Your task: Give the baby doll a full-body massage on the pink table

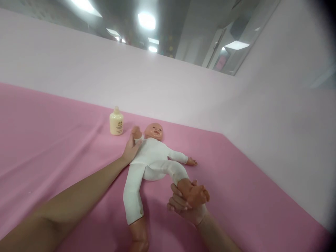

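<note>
Nearest my lens: left forearm (52,213) ran in from bottom-left, long and almost straight, stretched up-right across the pink surface (52,140). Left hand (131,148) sat at the doll's (152,157) raised arm, fingers curled around it just below the small fist, beside the shoulder. Closed on that arm as far as I could see.

Right hand (187,204) came up from bottom-centre, wrist bent, palm cupped under the doll's foot (196,196). Fingers wrapped over the foot, thumb side hidden; gripping it. That leg was lifted and bent across to my right; the other leg lay straight toward the camera, its bare foot cut off by the bottom edge.

Doll lay on its back mid-surface, head away from me, in a white one-piece suit, its other arm flung out flat to the right.

Cream bottle (116,121) stood upright just left of the doll's head, near the left hand but not touching. It carried a small emblem and lines of print; too small for me to read. No other writing seen.
</note>
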Demonstrator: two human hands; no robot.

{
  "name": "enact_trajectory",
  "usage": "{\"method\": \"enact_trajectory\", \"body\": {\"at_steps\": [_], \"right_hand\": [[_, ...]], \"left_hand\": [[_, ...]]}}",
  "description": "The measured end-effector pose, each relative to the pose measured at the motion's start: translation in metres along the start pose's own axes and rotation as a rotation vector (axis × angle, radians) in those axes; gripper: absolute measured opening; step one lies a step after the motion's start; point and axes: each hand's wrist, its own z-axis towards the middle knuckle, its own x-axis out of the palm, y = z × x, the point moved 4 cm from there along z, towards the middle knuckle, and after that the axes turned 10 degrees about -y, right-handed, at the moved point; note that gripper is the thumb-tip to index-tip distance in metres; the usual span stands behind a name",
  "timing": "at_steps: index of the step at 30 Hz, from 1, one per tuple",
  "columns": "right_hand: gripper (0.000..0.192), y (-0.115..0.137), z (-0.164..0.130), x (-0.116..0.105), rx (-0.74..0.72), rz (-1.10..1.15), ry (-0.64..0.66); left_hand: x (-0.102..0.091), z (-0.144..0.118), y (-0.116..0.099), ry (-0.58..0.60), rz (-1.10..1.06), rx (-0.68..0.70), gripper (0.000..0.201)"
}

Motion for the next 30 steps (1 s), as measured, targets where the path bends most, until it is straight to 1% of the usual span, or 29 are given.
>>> {"method": "enact_trajectory", "body": {"at_steps": [1,3,5,6,8,11,17,22,24,27,29,30], "right_hand": [[0.06,0.003,0.002,0.0,-0.042,0.095,-0.046],[0.052,0.006,0.006,-0.003,-0.084,0.259,-0.144],[0.044,0.003,0.011,-0.009,-0.065,0.314,-0.227],[0.041,0.001,0.014,-0.013,-0.053,0.314,-0.26],[0.04,-0.002,0.018,-0.019,-0.041,0.307,-0.308],[0.042,-0.003,0.022,-0.024,-0.044,0.292,-0.346],[0.043,0.0,0.025,-0.024,-0.042,0.248,-0.349],[0.042,0.0,0.024,-0.027,-0.046,0.218,-0.344],[0.041,0.0,0.021,-0.025,-0.041,0.201,-0.328],[0.043,0.001,0.015,-0.016,-0.049,0.125,-0.246],[0.044,0.0,0.011,-0.011,-0.069,0.042,-0.155],[0.044,-0.001,0.01,-0.009,-0.082,0.0,-0.104]], "left_hand": [[0.005,-0.003,-0.005,0.086,0.048,0.045,0.049],[0.013,-0.007,-0.016,0.253,0.137,0.178,0.042],[0.017,-0.011,-0.025,0.372,0.198,0.317,0.037],[0.018,-0.012,-0.028,0.404,0.214,0.365,0.036],[0.02,-0.013,-0.03,0.433,0.231,0.41,0.034],[0.021,-0.014,-0.028,0.442,0.253,0.422,0.032],[0.023,-0.015,-0.022,0.472,0.287,0.431,0.032],[0.022,-0.017,-0.027,0.472,0.28,0.387,0.032],[0.021,-0.017,-0.029,0.428,0.261,0.323,0.035],[0.015,-0.014,-0.021,0.252,0.14,0.111,0.042],[0.009,-0.011,-0.011,0.112,0.035,-0.033,0.045],[0.005,-0.009,-0.005,0.043,-0.002,-0.079,0.046]]}}
